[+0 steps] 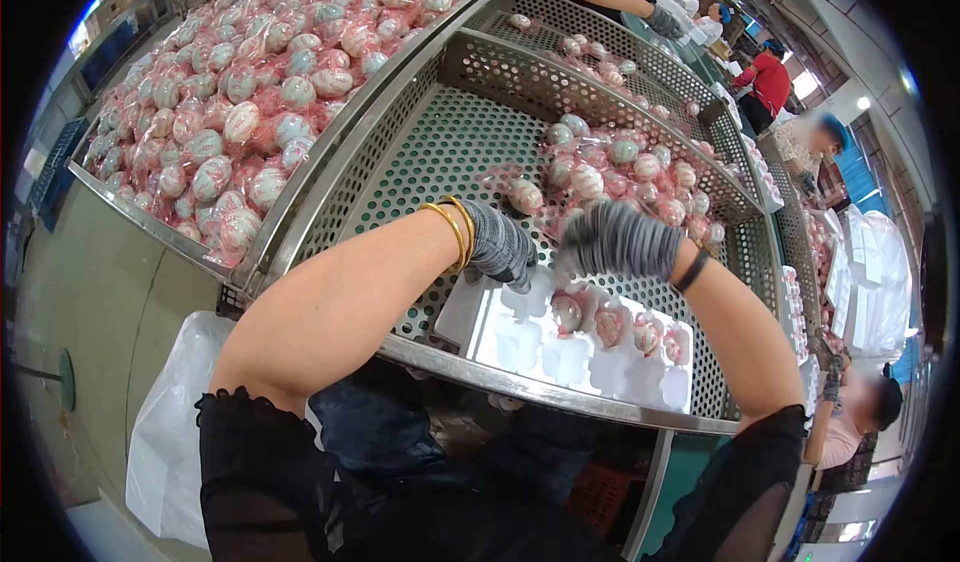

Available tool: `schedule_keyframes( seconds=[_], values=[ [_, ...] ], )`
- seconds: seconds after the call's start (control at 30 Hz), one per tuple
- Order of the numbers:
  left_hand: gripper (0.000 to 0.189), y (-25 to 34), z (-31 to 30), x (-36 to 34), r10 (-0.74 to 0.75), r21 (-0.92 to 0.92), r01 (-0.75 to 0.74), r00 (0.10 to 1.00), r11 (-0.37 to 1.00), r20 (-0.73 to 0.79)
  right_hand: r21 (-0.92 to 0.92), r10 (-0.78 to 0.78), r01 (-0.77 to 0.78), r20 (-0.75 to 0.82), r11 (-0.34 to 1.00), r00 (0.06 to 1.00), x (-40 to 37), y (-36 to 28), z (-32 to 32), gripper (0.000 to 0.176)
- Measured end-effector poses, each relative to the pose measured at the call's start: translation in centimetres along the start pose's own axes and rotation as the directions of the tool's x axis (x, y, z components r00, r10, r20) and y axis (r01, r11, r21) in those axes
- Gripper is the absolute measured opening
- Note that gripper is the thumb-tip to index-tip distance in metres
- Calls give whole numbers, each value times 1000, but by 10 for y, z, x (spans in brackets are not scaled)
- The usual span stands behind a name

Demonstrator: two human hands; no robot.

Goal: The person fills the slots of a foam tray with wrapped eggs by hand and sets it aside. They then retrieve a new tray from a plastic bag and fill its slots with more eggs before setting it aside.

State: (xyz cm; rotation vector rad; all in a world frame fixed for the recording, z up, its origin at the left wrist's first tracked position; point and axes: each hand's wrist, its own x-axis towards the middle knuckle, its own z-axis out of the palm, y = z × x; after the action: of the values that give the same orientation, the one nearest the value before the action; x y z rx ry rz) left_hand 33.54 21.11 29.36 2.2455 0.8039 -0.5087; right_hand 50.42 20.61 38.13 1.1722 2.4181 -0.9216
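My left hand [502, 248], in a grey striped glove, reaches down at the far left compartments of a white foam tray [510, 347]. Its fingers are drawn together, and whatever lies under them is hidden. My right hand [622, 242], gloved alike, is bent over the back edge of the tray beside the heap of wrapped eggs [588, 180]; its fingertips are blurred. In the tray's back row sit several eggs in red-printed clear film, one of them a pale egg [567, 312]. A single wrapped egg [524, 196] lies just behind my left hand.
A perforated metal bin [400, 172] surrounds the tray, with raised metal rims. To the left stands a large bin heaped with wrapped eggs [240, 122]. Co-workers line the right side, one in a red shirt [768, 84]. A white plastic bag [170, 422] hangs at lower left.
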Motion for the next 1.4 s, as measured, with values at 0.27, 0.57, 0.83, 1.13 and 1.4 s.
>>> schedule_keyframes(
  seconds=[0.27,0.57,0.83,1.13,1.4],
  values=[
    [81,14,-25,-44,-123,-115,137,984,984,126,-380,33,-167,-335,910,942,116,46,31,37],
    [88,34,-33,-58,-156,-45,164,978,986,136,377,-249,438,-455,816,855,-10,0,2,52],
    [89,-9,-15,-22,-71,123,59,992,991,101,38,-286,308,-274,951,918,-41,-15,7,46],
    [68,9,-23,-39,-71,102,59,991,993,112,-357,-169,116,-122,927,978,-14,-53,37,30],
    [73,0,-16,-32,-56,-19,59,992,998,114,-401,-152,107,-82,910,985,3,-49,37,29]
  ],
)
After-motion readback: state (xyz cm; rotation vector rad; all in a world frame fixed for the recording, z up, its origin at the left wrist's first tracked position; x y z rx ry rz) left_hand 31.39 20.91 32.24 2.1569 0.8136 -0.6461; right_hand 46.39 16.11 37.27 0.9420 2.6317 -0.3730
